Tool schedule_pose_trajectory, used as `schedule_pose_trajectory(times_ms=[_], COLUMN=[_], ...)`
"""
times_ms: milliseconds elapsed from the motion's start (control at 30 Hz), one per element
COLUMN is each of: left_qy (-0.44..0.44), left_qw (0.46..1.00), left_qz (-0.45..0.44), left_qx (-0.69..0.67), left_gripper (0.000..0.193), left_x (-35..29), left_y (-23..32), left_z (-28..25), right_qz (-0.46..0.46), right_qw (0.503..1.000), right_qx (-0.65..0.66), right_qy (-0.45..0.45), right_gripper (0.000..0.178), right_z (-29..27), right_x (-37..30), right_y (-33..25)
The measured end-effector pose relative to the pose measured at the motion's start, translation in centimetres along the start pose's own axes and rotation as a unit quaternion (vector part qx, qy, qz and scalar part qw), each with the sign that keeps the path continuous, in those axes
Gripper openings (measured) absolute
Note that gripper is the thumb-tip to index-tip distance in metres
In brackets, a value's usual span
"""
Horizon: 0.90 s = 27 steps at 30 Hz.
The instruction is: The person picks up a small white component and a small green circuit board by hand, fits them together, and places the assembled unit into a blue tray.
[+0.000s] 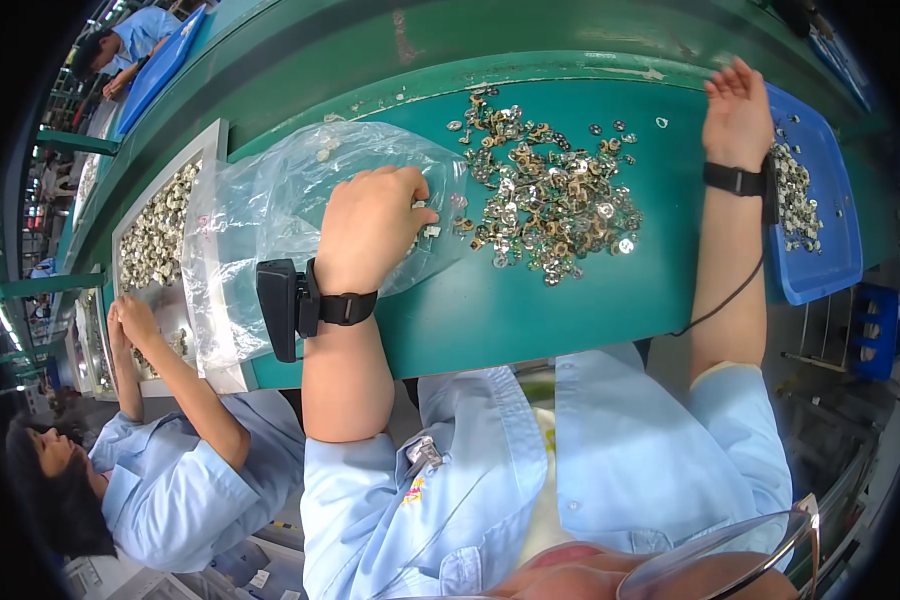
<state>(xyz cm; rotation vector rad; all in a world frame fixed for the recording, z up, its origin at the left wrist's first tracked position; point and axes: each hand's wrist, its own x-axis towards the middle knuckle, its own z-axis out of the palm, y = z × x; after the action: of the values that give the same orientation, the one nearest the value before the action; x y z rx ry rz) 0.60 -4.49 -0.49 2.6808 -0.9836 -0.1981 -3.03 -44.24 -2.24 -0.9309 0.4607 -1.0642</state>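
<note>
My left hand [370,225] is over a clear plastic bag [290,165] lying on the green bench. Its fingers curl inward, and small white pieces [431,231] show by the fingertips; whether they are gripped is hidden. A loose heap of small round metal parts [555,195], silvery and brassy, lies to its right. Farther right, my right hand [738,118] is raised at the near-left rim of a blue tray [840,210], fingers loosely bent and slightly apart, with nothing visible in them. Small pale parts [795,200] are piled inside that tray.
At left, a pale-rimmed tray [222,150] holds many whitish parts, partly under the bag. A co-worker's hands [135,322] work beside it. A raised green ledge [530,65] bounds the bench's far side. A cable [725,300] hangs from my right wrist strap.
</note>
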Motion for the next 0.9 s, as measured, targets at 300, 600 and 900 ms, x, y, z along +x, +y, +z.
schedule_pose_trajectory(times_ms=[300, 600, 900], left_qy=[0.096, 0.053, 0.035], left_qw=[0.977, 0.898, 0.823], left_qz=[0.017, -0.038, -0.044], left_qx=[-0.189, -0.435, -0.565], left_gripper=[0.013, 0.013, 0.017], left_x=[0.8, 1.4, 1.6], left_y=[0.9, 2.8, 3.2], left_z=[0.7, 1.5, 1.8], right_qz=[-0.023, -0.197, -0.207], right_qw=[0.775, 0.577, 0.635], right_qx=[-0.334, -0.455, -0.403], right_qy=[-0.536, -0.649, -0.626], right_gripper=[0.018, 0.02, 0.013], right_z=[5.5, 5.4, 5.1], right_x=[-12.5, -14.2, -13.7], right_y=[1.7, 2.3, 2.3])
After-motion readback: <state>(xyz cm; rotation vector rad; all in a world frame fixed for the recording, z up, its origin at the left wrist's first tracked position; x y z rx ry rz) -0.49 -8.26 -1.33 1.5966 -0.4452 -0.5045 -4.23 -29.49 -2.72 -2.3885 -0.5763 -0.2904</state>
